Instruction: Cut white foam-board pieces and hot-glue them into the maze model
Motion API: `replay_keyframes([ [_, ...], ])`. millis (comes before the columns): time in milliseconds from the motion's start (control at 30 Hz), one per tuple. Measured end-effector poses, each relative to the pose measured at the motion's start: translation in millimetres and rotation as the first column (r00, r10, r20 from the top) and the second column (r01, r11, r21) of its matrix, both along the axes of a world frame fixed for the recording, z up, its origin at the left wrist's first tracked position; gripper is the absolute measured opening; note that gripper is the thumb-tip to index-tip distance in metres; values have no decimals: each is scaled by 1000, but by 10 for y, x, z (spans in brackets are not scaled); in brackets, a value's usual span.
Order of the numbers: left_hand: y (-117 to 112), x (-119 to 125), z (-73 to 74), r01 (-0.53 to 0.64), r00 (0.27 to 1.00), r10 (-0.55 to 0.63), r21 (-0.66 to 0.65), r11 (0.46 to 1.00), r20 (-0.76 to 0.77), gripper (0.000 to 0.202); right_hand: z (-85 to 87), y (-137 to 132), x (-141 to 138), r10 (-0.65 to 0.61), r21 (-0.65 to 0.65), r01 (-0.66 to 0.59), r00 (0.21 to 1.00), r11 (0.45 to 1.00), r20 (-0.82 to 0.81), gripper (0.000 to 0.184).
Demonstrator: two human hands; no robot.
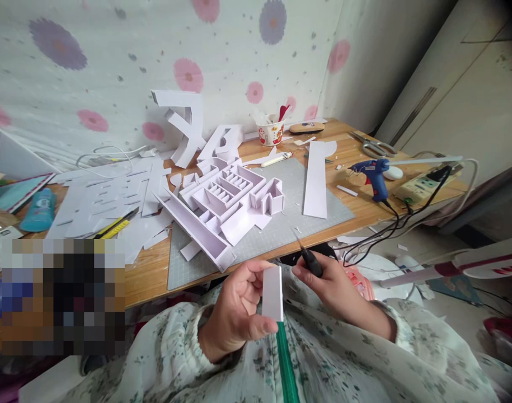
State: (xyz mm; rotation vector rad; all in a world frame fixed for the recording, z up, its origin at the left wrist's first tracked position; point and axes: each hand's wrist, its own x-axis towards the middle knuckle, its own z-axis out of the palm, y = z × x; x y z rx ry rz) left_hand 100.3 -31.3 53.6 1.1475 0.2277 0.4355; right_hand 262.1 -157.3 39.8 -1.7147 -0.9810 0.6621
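Note:
My left hand [241, 305] grips a small rectangular piece of white foam board [272, 294] upright by its ends, between thumb and fingers. In my right hand [333, 282] is a craft knife [311, 262] with a black handle and a thin pointed blade, angled up and to the left. Knife and board piece are apart, both held in front of the table edge. Just beyond them, a white Chinese-character-like foam board structure [224, 196] with raised walls lies on a grey cutting mat [289, 229]. A long flat white strip [315, 179] rests to its right.
A blue glue gun [375, 173] stands at the right near scissors [371, 145] and a power strip [423, 187] with cables. Cut sheets [108, 193] and a yellow utility knife [115, 225] lie left. A paper cup [271, 133] stands behind, beside white built shapes [184, 126].

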Motion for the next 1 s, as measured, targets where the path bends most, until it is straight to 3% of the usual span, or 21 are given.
replay_keyframes([
  [167,10,2,11,-58,995,76,268,962,-57,56,94,53,-59,133,128,-91,916,988,-379,37],
  [333,21,-20,-10,-73,991,111,407,910,-72,56,119,108,-121,207,204,-126,870,971,-448,32],
  [400,22,-28,-16,-78,990,119,416,906,-75,58,117,91,-114,188,194,-126,919,973,-346,25],
  [467,18,-27,-17,-96,991,121,336,937,-52,59,101,48,-94,153,151,-134,981,979,-123,20],
  [600,1,-7,8,-94,996,94,102,990,7,61,32,-41,-62,157,45,-176,948,983,277,17],
  [800,-12,8,57,-53,998,53,-5,999,21,66,-6,-31,-59,179,23,-204,904,979,387,3],
  [1000,-21,23,39,-42,998,43,-4,999,51,68,-4,-24,-50,166,25,-195,889,980,427,11],
])
